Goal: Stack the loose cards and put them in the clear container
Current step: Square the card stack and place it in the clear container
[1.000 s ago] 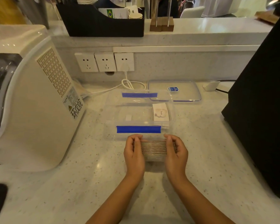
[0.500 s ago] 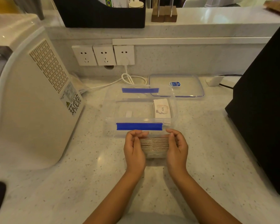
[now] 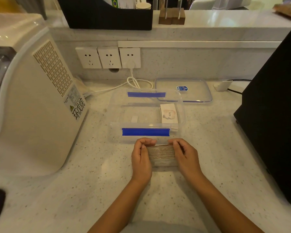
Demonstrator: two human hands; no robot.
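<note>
A thick stack of cards stands on edge on the counter, pressed between my left hand and my right hand. Both hands grip its ends, fingers curled over the top. Just beyond them sits the clear container, open, with blue tape strips on its near and far rims. Inside it, at the right, lies a small pile of white cards with the word "love" on top.
The container's clear lid lies behind it to the right. A white appliance fills the left side and a black box the right. A white cable runs from wall sockets.
My hands have squeezed the stack tighter, so it looks narrower and neater. The view has shifted slightly downward; the container and cards inside have not moved.
</note>
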